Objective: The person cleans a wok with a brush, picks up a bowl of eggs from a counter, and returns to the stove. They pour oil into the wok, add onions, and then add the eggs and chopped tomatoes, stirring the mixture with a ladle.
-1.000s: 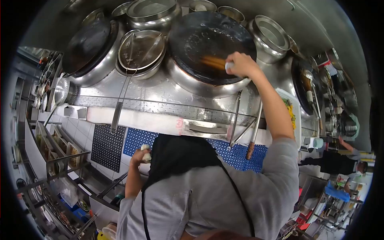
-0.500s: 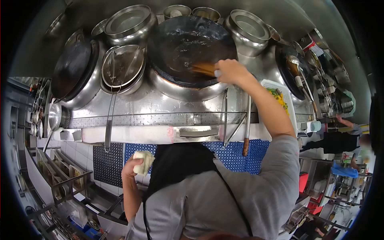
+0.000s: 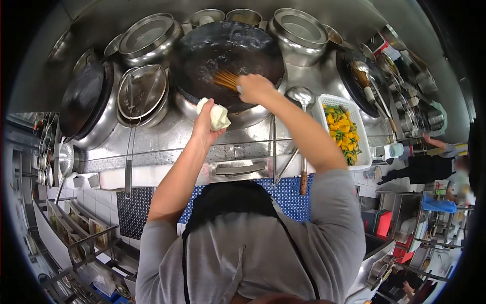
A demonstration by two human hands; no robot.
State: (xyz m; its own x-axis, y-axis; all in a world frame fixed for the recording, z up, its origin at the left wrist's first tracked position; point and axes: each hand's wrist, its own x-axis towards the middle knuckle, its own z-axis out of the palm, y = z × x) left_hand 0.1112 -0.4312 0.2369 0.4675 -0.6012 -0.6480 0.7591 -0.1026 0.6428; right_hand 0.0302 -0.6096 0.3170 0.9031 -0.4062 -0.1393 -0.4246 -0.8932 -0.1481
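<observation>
My right hand (image 3: 256,88) is closed round the top of a bamboo wok brush (image 3: 226,79), its bristles over the lower part of a big black wok (image 3: 195,53). Wet, shiny patches show inside the wok. At the wok's near rim, my left hand (image 3: 203,123) grips a folded white cloth (image 3: 219,117). A ladle (image 3: 300,95) with a wooden handle lies right of the wok, partly under my right forearm.
A white basket (image 3: 364,147) of yellow and green vegetables stands on the right. Left of the wok, a strainer (image 3: 142,93) rests over a metal pot. Lidded pots (image 3: 300,29) line the back. Another person (image 3: 430,167) is at far right.
My left hand has risen from beside my apron to the wok's near rim with the cloth. My right hand has shifted left with the brush, and the ladle and vegetable basket show more fully.
</observation>
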